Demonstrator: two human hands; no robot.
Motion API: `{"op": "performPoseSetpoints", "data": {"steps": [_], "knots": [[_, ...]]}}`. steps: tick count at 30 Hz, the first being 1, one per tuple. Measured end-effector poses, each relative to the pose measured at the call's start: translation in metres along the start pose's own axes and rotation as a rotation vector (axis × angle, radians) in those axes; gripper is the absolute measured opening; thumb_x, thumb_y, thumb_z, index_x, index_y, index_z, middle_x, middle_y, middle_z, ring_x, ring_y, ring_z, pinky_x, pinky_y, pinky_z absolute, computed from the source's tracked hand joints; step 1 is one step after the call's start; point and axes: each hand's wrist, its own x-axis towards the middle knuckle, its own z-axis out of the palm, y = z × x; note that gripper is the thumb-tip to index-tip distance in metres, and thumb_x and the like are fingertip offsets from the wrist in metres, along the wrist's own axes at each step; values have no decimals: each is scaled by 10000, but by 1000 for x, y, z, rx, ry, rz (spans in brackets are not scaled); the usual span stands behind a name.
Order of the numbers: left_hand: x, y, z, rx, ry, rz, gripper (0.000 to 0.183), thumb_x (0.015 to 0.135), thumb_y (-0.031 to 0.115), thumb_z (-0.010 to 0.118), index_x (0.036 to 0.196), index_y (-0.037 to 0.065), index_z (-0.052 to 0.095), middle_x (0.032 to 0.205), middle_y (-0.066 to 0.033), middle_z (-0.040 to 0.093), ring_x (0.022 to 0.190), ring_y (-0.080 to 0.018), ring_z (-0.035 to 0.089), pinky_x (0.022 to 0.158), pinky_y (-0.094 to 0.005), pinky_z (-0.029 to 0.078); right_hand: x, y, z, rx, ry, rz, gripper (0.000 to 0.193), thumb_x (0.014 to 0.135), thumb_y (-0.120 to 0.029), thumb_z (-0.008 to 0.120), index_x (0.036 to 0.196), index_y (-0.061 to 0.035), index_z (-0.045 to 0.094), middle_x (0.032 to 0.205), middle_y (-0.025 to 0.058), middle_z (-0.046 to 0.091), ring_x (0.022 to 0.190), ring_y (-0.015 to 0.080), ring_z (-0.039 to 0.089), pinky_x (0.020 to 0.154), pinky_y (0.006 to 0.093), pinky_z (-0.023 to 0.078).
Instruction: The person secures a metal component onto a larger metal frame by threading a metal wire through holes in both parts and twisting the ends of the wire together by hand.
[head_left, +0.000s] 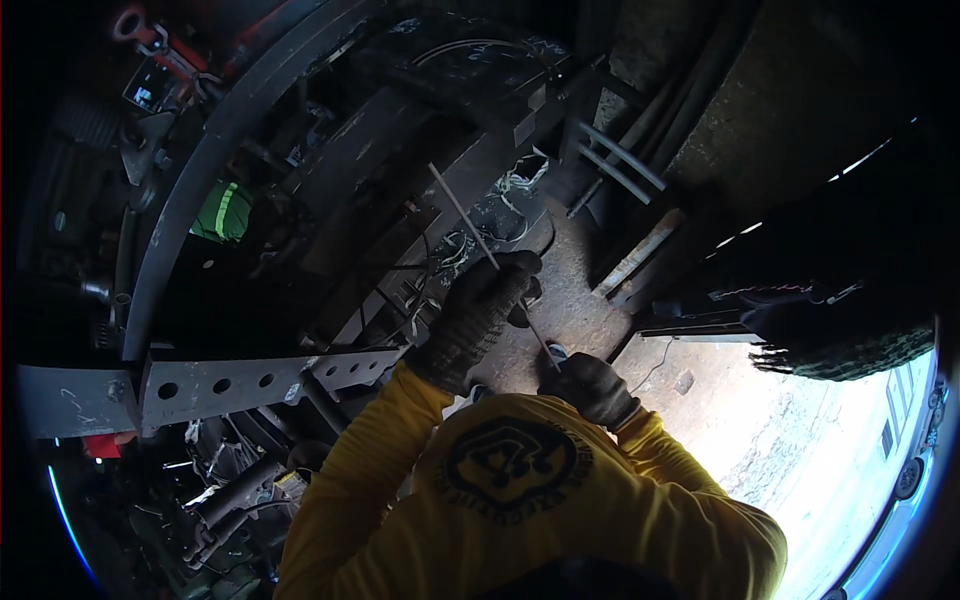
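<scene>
A thin, straight, light-grey rod runs slantwise between my gloved hands. My left hand, in a dark knit glove, is closed around its middle. The rod's far end sticks out up and to the left, towards a dark metal frame. Lower and to the right, my right hand, also in a dark glove, has its fingers closed at the near end of the same rod. Beside those fingers shows a small pale, shiny piece, too small to name. My yellow sleeves reach both wrists.
A steel bar with round holes crosses on the left, meeting a curved metal rail. Loose wires hang beyond my hands. Metal tubes jut out at upper right. A red hook is at upper left. Sunlit ground lies right.
</scene>
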Motion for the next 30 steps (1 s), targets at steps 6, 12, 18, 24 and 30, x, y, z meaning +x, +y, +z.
{"op": "performPoseSetpoints", "data": {"steps": [6,12,18,24,30], "knots": [[-5,10,6,-667,-17,-371,406,988,233,638,1331,25,576,1194,-81,649,1029,-170,663,802,-305,590,47,-12,-34,386,44,27,660,904,-347,750,1405,11,511,1267,175,646,1091,264,649,954,386,519],[-13,36,-12,-390,151,-273,384,964,199,670,1312,56,593,1142,-84,654,955,-135,645,762,-294,561,109,-62,-32,186,-102,228,559,1011,-320,585,1473,-35,453,866,121,706,754,181,684,732,343,556],[-59,17,-121,637,677,76,486,919,263,687,1357,83,579,1187,-119,667,1013,-229,671,903,-370,536,123,-62,-36,-11,-148,262,499,1024,-259,512,1487,-82,452,752,138,673,695,205,688,700,355,554],[-111,-44,-184,963,693,-331,377,947,250,631,1297,115,592,1238,-109,639,1154,-333,611,1027,-416,477,138,-65,-42,-193,-174,270,481,1010,-275,514,1471,-144,477,775,177,676,691,270,703,683,417,564],[-116,-86,-190,1053,435,-340,326,942,214,591,1260,146,609,1290,-103,601,1218,-302,564,1095,-433,382,139,-67,-42,-336,-154,206,478,1001,-278,513,1465,-167,480,788,203,673,728,364,688,680,482,543]]}}
